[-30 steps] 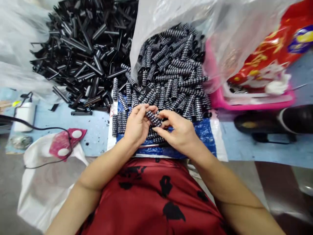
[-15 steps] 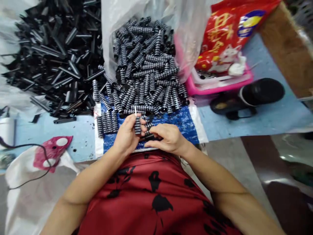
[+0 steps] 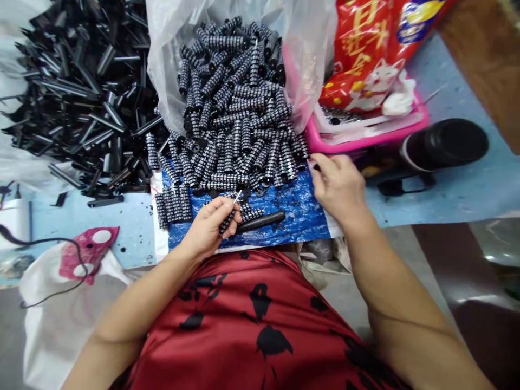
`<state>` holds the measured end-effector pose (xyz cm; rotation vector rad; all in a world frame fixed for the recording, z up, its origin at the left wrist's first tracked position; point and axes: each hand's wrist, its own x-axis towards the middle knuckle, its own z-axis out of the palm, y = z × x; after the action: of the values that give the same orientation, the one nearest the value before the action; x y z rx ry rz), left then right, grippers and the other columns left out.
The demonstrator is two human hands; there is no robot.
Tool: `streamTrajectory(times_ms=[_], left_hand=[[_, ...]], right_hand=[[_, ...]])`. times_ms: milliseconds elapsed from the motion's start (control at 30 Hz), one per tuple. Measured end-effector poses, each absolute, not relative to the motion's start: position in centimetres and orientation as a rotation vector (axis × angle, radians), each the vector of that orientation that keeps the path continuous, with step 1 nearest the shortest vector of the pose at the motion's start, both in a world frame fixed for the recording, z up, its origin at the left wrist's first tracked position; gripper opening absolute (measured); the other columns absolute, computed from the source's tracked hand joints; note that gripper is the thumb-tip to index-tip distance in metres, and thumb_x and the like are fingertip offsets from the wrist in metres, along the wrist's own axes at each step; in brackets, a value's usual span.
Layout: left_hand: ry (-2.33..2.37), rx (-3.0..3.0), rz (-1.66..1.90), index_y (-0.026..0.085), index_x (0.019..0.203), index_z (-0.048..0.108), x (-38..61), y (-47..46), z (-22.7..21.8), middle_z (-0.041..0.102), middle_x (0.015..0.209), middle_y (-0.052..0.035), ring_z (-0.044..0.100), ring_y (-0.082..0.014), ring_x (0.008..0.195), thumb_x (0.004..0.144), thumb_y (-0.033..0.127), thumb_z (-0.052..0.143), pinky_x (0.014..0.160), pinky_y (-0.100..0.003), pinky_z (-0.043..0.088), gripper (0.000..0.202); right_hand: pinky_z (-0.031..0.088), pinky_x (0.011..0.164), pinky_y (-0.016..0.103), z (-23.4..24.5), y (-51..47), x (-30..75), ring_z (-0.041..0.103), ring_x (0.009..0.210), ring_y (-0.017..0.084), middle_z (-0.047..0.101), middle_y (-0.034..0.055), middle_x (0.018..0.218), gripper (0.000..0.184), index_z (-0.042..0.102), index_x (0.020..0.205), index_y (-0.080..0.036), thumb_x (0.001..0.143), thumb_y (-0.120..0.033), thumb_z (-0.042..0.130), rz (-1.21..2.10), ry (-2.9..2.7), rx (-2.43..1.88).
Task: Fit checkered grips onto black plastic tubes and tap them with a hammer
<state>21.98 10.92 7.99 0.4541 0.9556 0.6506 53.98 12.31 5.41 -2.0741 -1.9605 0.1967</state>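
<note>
My left hand (image 3: 215, 221) is closed around a black-and-white ribbed cylinder (image 3: 226, 222), tilted, with a thin pale metal shaft (image 3: 238, 196) sticking out of its upper end. Just right of those fingers, a dark textured rod (image 3: 262, 221) lies on the blue plastic sheet (image 3: 303, 208). My right hand (image 3: 339, 187) is at the sheet's right side, by the near left corner of the pink basket (image 3: 365, 143). Its thumb and fingertips are pinched together; whatever they hold is too small to make out. Similar ribbed cylinders (image 3: 239, 124) are heaped ahead of both hands.
Several ribbed cylinders (image 3: 174, 203) stand in a row at left. Glossy black tube pieces (image 3: 93, 103) form a large pile behind them. A black bottle (image 3: 442, 149) lies right of the basket, which holds a red packet (image 3: 361, 65). A cable (image 3: 60, 240) crosses the left side.
My right hand has moved away from my left hand, rightward to the basket's corner. The dark rod now lies uncovered on the sheet. The cylinder in my left hand has tilted to the right.
</note>
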Motion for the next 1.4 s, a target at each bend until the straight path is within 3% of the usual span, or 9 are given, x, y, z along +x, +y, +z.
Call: streamTrajectory(times_ms=[67, 200, 333, 667, 800, 900, 1067, 1267, 1400], left_hand=[[0.934, 0.537, 0.631, 0.011, 0.097, 0.065, 22.2, 10.6, 7.9, 0.067, 0.078, -0.0021, 0.051, -0.0058, 0.049, 0.090, 0.054, 0.082, 0.044, -0.018, 0.032, 0.046], [0.828, 0.740, 0.597, 0.012, 0.098, 0.064, 23.4, 10.2, 7.9, 0.066, 0.080, -0.0014, 0.050, -0.0041, 0.051, 0.098, 0.051, 0.074, 0.047, -0.017, 0.036, 0.041], [0.754, 0.836, 0.598, 0.012, 0.101, 0.064, 24.2, 10.2, 8.2, 0.064, 0.082, -0.0006, 0.051, -0.0040, 0.054, 0.102, 0.048, 0.070, 0.050, -0.017, 0.040, 0.036], [0.837, 0.829, 0.606, 0.011, 0.096, 0.061, 23.5, 9.4, 7.4, 0.063, 0.079, -0.0011, 0.048, -0.0029, 0.052, 0.102, 0.050, 0.070, 0.047, -0.015, 0.037, 0.040], [0.832, 0.723, 0.677, 0.019, 0.124, 0.049, 23.8, 8.9, 7.0, 0.066, 0.079, 0.0029, 0.049, -0.0050, 0.049, 0.099, 0.048, 0.074, 0.045, -0.015, 0.038, 0.046], [0.860, 0.709, 0.738, 0.022, 0.139, 0.047, 23.9, 8.9, 6.9, 0.068, 0.083, 0.0027, 0.051, -0.0056, 0.050, 0.098, 0.048, 0.077, 0.047, -0.016, 0.041, 0.057], [0.924, 0.604, 0.707, 0.013, 0.106, 0.064, 24.1, 9.4, 7.4, 0.067, 0.077, -0.0006, 0.050, -0.0041, 0.048, 0.093, 0.056, 0.080, 0.045, -0.016, 0.033, 0.047], [0.905, 0.608, 0.676, 0.014, 0.106, 0.063, 24.2, 9.4, 7.5, 0.068, 0.080, -0.0006, 0.050, -0.0041, 0.049, 0.094, 0.050, 0.079, 0.045, -0.016, 0.032, 0.042], [0.837, 0.634, 0.622, 0.014, 0.109, 0.062, 24.4, 9.4, 7.5, 0.067, 0.082, -0.0009, 0.050, -0.0046, 0.049, 0.097, 0.050, 0.076, 0.045, -0.017, 0.034, 0.041]], right_hand=[[0.055, 0.103, 0.039, 6.3, 11.1, 52.0, 0.068, 0.110, 0.021, 0.070, 0.0128, 0.121, 0.036, 0.075, 0.122, -0.020, 0.101, -0.043, 0.058, 0.400, -1.708, -1.884], [0.063, 0.082, 0.030, 7.8, 9.1, 45.7, 0.072, 0.081, 0.012, 0.074, 0.0030, 0.100, 0.046, 0.060, 0.104, -0.021, 0.086, -0.060, 0.078, 1.475, -0.734, -1.433], [0.065, 0.082, 0.025, 8.1, 8.4, 41.8, 0.073, 0.083, 0.010, 0.076, -0.0006, 0.102, 0.059, 0.055, 0.106, -0.022, 0.074, -0.056, 0.090, 1.753, -0.239, -1.186], [0.066, 0.090, 0.025, 6.9, 7.8, 41.6, 0.075, 0.093, 0.009, 0.077, 0.0017, 0.108, 0.053, 0.067, 0.113, -0.022, 0.079, -0.056, 0.087, 1.804, -0.367, -1.150], [0.064, 0.085, 0.021, 6.8, 7.4, 42.5, 0.074, 0.091, 0.008, 0.077, 0.0039, 0.108, 0.045, 0.070, 0.115, -0.019, 0.087, -0.052, 0.080, 1.691, -0.878, -1.258], [0.063, 0.090, 0.027, 7.2, 7.8, 45.1, 0.074, 0.093, 0.012, 0.077, 0.0057, 0.111, 0.041, 0.073, 0.125, -0.019, 0.096, -0.048, 0.072, 1.251, -1.433, -1.480], [0.055, 0.104, 0.040, 5.7, 11.4, 51.2, 0.068, 0.116, 0.023, 0.071, 0.0131, 0.132, 0.037, 0.074, 0.130, -0.015, 0.105, -0.033, 0.052, 0.078, -1.967, -2.020], [0.055, 0.091, 0.036, 4.2, 12.4, 53.5, 0.068, 0.096, 0.021, 0.073, 0.0112, 0.106, 0.025, 0.072, 0.106, -0.014, 0.101, -0.030, 0.055, 0.169, -2.013, -2.053], [0.059, 0.075, 0.026, 6.1, 10.0, 50.2, 0.071, 0.078, 0.013, 0.074, 0.0060, 0.093, 0.030, 0.070, 0.106, -0.016, 0.098, -0.045, 0.064, 0.825, -1.428, -1.753]])
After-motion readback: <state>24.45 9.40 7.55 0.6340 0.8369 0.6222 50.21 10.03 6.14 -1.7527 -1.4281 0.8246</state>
